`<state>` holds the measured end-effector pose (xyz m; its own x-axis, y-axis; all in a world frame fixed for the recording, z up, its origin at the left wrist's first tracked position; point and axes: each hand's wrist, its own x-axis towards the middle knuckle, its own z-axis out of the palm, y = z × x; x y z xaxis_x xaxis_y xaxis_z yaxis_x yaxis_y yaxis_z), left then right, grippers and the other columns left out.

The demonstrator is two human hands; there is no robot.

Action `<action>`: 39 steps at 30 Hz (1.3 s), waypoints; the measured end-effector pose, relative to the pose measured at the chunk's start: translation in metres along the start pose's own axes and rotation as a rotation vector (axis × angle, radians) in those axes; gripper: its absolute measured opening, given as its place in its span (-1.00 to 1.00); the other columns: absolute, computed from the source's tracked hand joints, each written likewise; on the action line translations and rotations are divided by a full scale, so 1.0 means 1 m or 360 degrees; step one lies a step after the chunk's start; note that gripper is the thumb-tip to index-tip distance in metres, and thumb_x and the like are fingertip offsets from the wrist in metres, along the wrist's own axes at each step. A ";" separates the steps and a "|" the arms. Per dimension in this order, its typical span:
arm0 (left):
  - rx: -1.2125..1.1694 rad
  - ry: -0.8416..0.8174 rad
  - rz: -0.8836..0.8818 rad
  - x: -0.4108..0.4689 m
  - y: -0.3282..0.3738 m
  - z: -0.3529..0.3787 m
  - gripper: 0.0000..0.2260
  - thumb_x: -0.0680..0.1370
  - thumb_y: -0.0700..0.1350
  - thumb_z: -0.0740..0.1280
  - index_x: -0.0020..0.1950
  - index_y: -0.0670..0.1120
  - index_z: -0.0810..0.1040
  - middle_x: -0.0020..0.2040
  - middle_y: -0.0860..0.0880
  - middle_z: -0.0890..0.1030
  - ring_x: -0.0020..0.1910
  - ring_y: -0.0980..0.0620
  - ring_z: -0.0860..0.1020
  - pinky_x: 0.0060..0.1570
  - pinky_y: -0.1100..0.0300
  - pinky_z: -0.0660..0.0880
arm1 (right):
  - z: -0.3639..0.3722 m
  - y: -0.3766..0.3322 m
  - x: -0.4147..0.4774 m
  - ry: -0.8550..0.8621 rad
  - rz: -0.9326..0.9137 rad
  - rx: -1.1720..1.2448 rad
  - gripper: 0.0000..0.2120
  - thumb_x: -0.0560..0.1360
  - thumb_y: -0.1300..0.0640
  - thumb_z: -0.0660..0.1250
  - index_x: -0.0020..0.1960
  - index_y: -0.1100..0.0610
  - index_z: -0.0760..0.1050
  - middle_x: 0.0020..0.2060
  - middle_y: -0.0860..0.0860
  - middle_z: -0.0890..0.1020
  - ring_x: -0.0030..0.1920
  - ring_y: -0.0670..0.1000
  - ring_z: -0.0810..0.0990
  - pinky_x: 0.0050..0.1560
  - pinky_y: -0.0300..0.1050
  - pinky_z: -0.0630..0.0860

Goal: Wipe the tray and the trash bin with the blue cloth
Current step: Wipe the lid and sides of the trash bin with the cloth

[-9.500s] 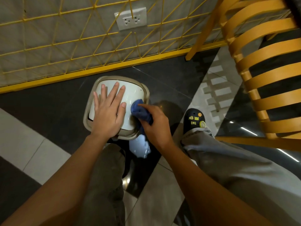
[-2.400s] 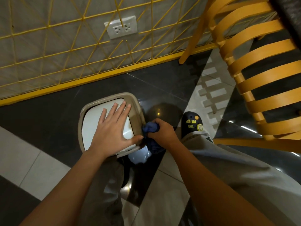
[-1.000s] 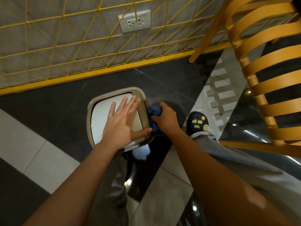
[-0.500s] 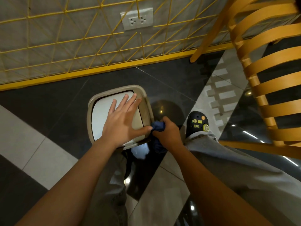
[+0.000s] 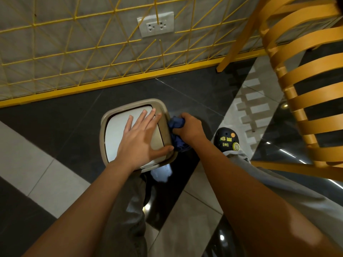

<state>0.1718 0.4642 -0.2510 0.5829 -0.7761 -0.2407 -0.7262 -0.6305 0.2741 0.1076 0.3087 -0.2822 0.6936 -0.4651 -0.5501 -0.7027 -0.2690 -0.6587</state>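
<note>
Glossy tile floor (image 5: pixel 46 175); rounded-square trash bin (image 5: pixel 130 106), crumpled blue cloth (image 5: pixel 176 124).

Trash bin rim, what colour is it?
Beige, the trash bin rim framing a white lid; head view.

Indoor tiled room, wall socket (image 5: pixel 156 24), slatted chair (image 5: pixel 278 71)

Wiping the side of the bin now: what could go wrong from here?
The left hand presses flat on the white lid, which may be a swing type; it could tip inward and the brace fails.
The right hand pushes the blue cloth sideways against the trash bin on glossy floor; the bin could slide or tilt.
</note>
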 end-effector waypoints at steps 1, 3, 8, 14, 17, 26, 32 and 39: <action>0.0008 0.0001 0.0001 0.000 0.000 0.000 -0.13 0.32 0.47 0.04 0.51 0.03 0.06 0.54 0.03 0.07 0.52 0.03 -0.01 0.45 -0.01 -0.15 | 0.000 -0.002 0.003 0.0028 0.0004 0.0002 -0.75 0.40 0.19 0.40 0.02 0.25 0.44 -0.04 0.19 0.59 0.00 0.13 0.54 -0.14 -0.24 0.31; 0.0013 0.0010 0.0001 0.000 0.001 0.000 -0.14 0.33 0.47 0.03 0.51 0.02 0.07 0.54 0.01 0.09 0.52 0.01 -0.01 0.46 -0.03 -0.14 | 0.002 -0.004 0.006 0.0072 0.0003 0.0013 -0.73 0.40 0.20 0.40 0.04 0.26 0.44 -0.03 0.20 0.60 -0.01 0.13 0.54 -0.15 -0.23 0.31; 0.0028 0.0011 -0.0007 0.005 0.003 -0.002 -0.13 0.33 0.47 0.00 0.52 0.00 0.06 0.54 0.00 0.10 0.53 -0.05 -0.05 0.45 -0.08 -0.13 | 0.007 0.006 -0.003 0.0159 0.0020 0.0123 -0.78 0.39 0.21 0.39 -0.12 0.13 0.33 -0.08 0.20 0.58 -0.09 0.11 0.50 -0.20 -0.26 0.25; 0.0025 0.0062 -0.0094 0.018 0.011 0.001 -0.12 0.31 0.45 -0.05 0.50 -0.04 0.13 0.52 -0.03 0.16 0.53 -0.09 -0.02 0.44 -0.15 -0.11 | 0.015 0.022 -0.030 0.0227 0.0255 0.0392 -0.76 0.41 0.21 0.38 -0.22 0.12 0.29 -0.20 0.09 0.48 -0.18 0.02 0.43 -0.44 -0.25 0.22; 0.0060 0.0041 -0.0145 0.014 0.010 0.003 -0.13 0.31 0.47 -0.07 0.51 0.03 0.06 0.53 0.00 0.11 0.53 -0.08 -0.04 0.44 -0.15 -0.11 | 0.033 0.027 -0.045 0.0382 0.0356 0.0587 -0.80 0.39 0.24 0.38 -0.13 0.18 0.34 -0.16 0.16 0.52 -0.16 0.08 0.48 -0.35 -0.32 0.34; 0.0085 0.0048 -0.0098 0.006 0.008 0.004 -0.28 0.37 0.44 -0.03 0.46 0.15 0.19 0.52 -0.06 0.15 0.51 -0.17 0.02 0.41 -0.22 -0.04 | 0.100 0.016 -0.091 0.0707 0.0756 0.1165 -0.80 0.42 0.26 0.35 -0.08 0.13 0.33 -0.03 0.17 0.53 -0.05 0.10 0.53 -0.10 -0.16 0.38; 0.0034 0.0056 -0.0157 0.008 0.007 0.004 -0.28 0.36 0.45 -0.03 0.44 0.14 0.23 0.53 -0.06 0.13 0.52 -0.15 0.01 0.41 -0.21 -0.06 | 0.096 0.020 -0.090 0.0604 0.0660 0.1129 -0.81 0.41 0.27 0.35 -0.08 0.15 0.35 -0.07 0.17 0.53 -0.09 0.06 0.51 -0.14 -0.21 0.37; -0.0043 0.0138 -0.0307 0.016 0.010 0.004 -0.30 0.37 0.43 0.06 0.43 0.12 0.27 0.52 -0.07 0.15 0.52 -0.14 0.02 0.42 -0.21 -0.05 | 0.053 0.027 -0.052 0.0606 0.0373 0.0814 -0.77 0.41 0.25 0.36 -0.12 0.14 0.29 -0.05 0.22 0.51 -0.16 0.03 0.45 -0.31 -0.38 0.30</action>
<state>0.1722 0.4450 -0.2560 0.7400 -0.6388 -0.2106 -0.5889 -0.7666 0.2559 0.0606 0.3703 -0.2986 0.3625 -0.7521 -0.5504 -0.5992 0.2643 -0.7557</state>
